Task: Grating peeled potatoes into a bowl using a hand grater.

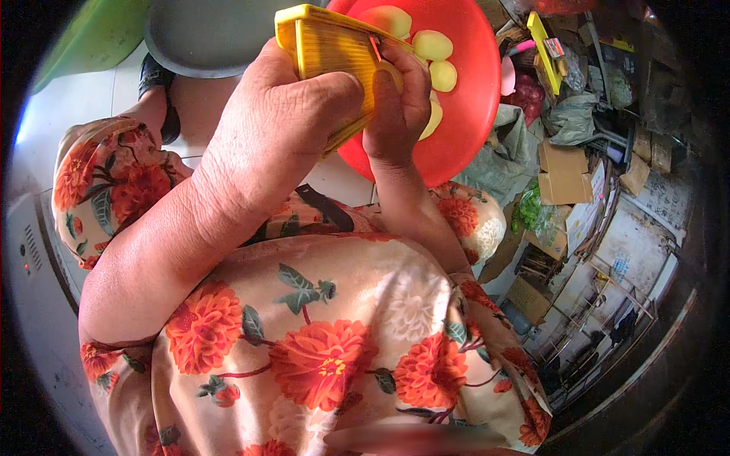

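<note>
My left hand [285, 108] grips a yellow plastic tool [328, 51] with a ribbed face, its thumb lying across the ribs. My right hand [399, 102] curls its fingers around the right side of the same tool; a rounded yellowish part shows by the fingers, and whether it is a separate piece I cannot tell. A small red strip [374, 49] stands out on the tool's face. Behind and to the right, a red plastic basin [470, 137] holds several peeled potatoes [432, 45], partly hidden by the tool and my right hand.
A dark grey round tub [199, 40] and a green container [97, 40] stand at the upper left, near a foot in a black shoe [170, 119]. Cardboard [564, 174], plastic bags [573, 119] and a bag of green vegetables [529, 208] lie on the right. A white appliance [34, 256] stands at the left.
</note>
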A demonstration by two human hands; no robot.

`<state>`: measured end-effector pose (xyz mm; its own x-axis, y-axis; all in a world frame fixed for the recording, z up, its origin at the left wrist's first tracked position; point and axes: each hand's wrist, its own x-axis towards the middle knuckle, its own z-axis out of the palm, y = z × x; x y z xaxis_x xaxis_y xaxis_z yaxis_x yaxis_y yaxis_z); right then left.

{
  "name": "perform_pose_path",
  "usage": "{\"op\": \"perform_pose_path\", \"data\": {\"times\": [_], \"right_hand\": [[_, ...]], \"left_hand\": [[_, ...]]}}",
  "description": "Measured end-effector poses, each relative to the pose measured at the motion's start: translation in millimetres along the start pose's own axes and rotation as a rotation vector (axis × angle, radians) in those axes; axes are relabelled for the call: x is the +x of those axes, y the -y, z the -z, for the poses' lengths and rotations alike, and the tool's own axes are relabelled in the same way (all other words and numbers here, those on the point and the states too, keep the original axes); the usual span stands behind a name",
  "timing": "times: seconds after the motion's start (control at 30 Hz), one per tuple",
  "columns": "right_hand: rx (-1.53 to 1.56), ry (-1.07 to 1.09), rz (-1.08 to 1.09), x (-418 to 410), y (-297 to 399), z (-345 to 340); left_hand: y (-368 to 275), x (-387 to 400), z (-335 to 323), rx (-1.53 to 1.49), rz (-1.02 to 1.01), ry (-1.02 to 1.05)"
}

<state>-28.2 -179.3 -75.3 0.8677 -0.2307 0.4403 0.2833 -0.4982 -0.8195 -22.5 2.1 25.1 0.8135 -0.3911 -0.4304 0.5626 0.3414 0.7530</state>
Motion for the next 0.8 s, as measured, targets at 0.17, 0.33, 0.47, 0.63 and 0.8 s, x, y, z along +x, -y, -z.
{"op": "perform_pose_path", "data": {"times": [0.17,0.33,0.47,0.63,0.8], "right_hand": [[0.005,-0.005,-0.004,0.6,-0.5,-0.3],[-0.012,-0.01,0.017,0.2,0.8,-1.3],[0.001,-0.012,-0.005,0.6,2.3,-1.0],[0.0,0.001,0.015,0.5,-1.0,-1.5],[0.014,0.001,-0.003,0.7,-0.1,-2.1]], "left_hand": [[-6.9,-1.3,-1.1,0.073,0.044,-0.023],[-1.6,0.0,-1.2,-0.006,0.006,-0.023],[-1.8,0.0,-0.3,0.036,0.014,-0.046],[-3.5,-1.5,0.7,0.05,0.012,-0.032],[-5.6,-1.6,-0.3,0.066,0.037,-0.031]]}}
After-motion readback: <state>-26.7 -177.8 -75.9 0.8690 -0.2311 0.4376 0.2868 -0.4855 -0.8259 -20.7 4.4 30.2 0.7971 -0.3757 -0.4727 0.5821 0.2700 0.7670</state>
